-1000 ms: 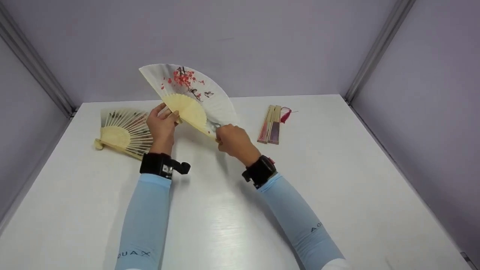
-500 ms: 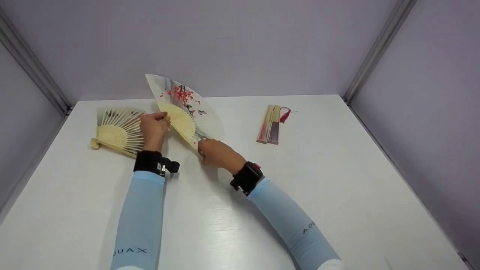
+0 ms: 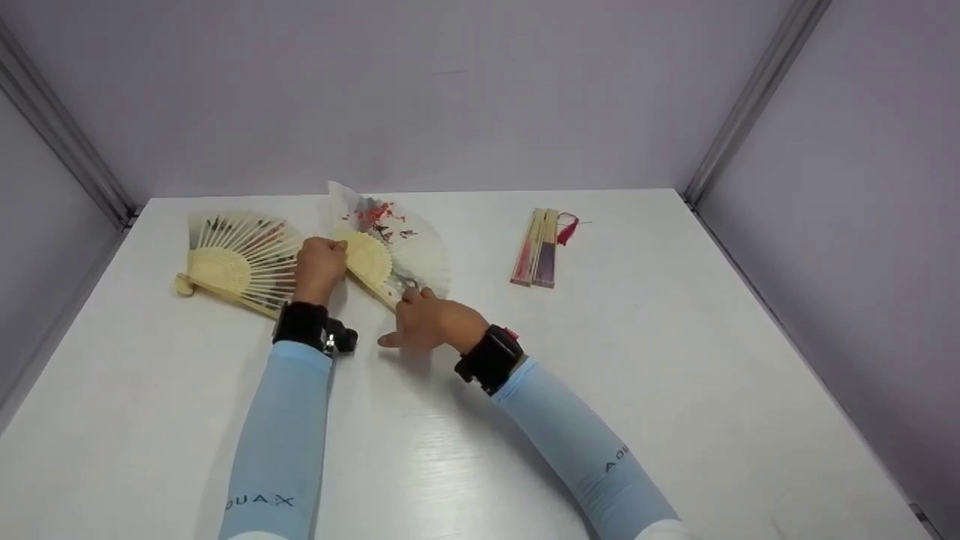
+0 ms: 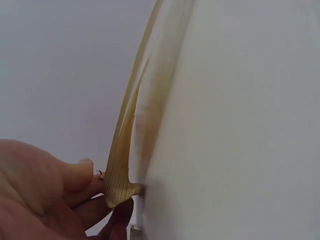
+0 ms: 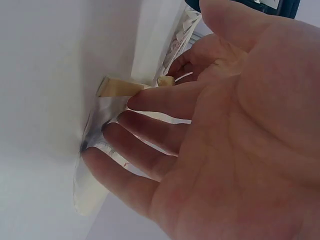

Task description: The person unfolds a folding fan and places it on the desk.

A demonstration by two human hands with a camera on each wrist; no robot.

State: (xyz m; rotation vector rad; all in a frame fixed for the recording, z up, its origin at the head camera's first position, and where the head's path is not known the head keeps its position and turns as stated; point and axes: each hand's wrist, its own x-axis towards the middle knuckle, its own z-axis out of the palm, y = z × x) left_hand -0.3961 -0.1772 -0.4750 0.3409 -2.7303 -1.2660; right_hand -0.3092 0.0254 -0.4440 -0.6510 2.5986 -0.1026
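A spread folding fan [image 3: 365,257] with a white leaf, red blossoms and pale bamboo ribs stands low over the table, partly tilted up. My left hand [image 3: 320,268] grips it at the pivot end; in the left wrist view the thumb and fingers [image 4: 65,175] are at the gathered rib ends. At the near outer rib my right hand [image 3: 435,321] has relaxed, spread fingers, the thumb away from the fan. Its fingertips [image 5: 95,157] lie along the leaf's edge in the right wrist view. A second spread fan [image 3: 221,271], with widely spaced ribs, lies left of my left hand.
Two folded fans, one pinkish [image 3: 524,259] and one purple [image 3: 545,259], lie side by side at the back right, with a red tassel [image 3: 568,229] beside them. The white table [image 3: 675,360] meets grey-lilac walls [image 3: 450,112] at the back and sides.
Both hands have brought the blossom fan down from a raised position toward the table. My right hand has loosened its grip, its thumb and fingers now spread at the rib.
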